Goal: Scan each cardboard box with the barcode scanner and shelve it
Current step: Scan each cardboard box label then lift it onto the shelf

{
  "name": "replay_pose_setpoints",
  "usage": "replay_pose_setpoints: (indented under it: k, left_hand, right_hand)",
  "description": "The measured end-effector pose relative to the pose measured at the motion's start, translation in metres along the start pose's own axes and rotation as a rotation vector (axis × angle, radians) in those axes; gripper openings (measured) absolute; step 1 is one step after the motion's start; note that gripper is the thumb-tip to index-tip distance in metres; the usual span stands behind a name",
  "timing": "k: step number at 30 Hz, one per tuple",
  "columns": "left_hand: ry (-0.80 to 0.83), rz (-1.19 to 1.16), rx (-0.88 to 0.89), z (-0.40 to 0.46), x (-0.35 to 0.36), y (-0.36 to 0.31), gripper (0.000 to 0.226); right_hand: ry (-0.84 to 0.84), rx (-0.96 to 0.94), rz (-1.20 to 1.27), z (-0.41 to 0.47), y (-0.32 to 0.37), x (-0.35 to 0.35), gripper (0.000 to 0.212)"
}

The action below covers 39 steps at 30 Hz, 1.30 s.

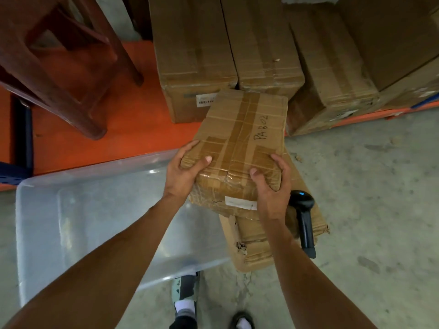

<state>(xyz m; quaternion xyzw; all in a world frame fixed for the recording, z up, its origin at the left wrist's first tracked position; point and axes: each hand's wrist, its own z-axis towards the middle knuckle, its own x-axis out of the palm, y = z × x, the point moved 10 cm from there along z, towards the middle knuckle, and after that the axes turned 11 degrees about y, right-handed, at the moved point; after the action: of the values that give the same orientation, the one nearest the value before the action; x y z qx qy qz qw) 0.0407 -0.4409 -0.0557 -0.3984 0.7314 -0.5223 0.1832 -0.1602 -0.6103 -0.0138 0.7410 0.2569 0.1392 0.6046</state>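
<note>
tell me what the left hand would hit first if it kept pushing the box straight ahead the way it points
Probably the shelved box with the white label, on the orange shelf. The left hand and right hand grip the held box, whose far edge would meet it first. Depth is unclear; they may already overlap.

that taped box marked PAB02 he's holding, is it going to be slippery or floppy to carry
Probably a bit slick: glossy tape wraps most of the PAB02 box. It looks soft rather than rigid, since its near corners are rounded and creased under the left hand and right hand. Both hands gripping suggests some weight.
</note>
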Motion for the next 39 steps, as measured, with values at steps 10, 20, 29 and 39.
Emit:
replay_pose_setpoints:
  k: [10,20,29,39]
  left_hand:
    - [-0.007,0.046,0.063,-0.028,0.023,-0.057,0.049]
    - [-0.073,0.258,0.193,-0.148,0.047,-0.169,0.037]
    - [-0.154,0.218,0.36,-0.33,0.097,-0.263,0.039]
    - [-0.187,0.215,0.543,-0.489,0.15,-0.391,0.045]
  right_hand:
    - [-0.059,-0.009,0.071,-0.005,0.043,-0.019,0.043]
    - [-0.034,-0.024,0.179,-0.093,0.136,-0.059,0.039]
    - [0.077,-0.233,0.135,-0.211,0.277,-0.137,0.043]
    - [0.11,-0.475,0.115,-0.316,0.446,-0.207,0.042]
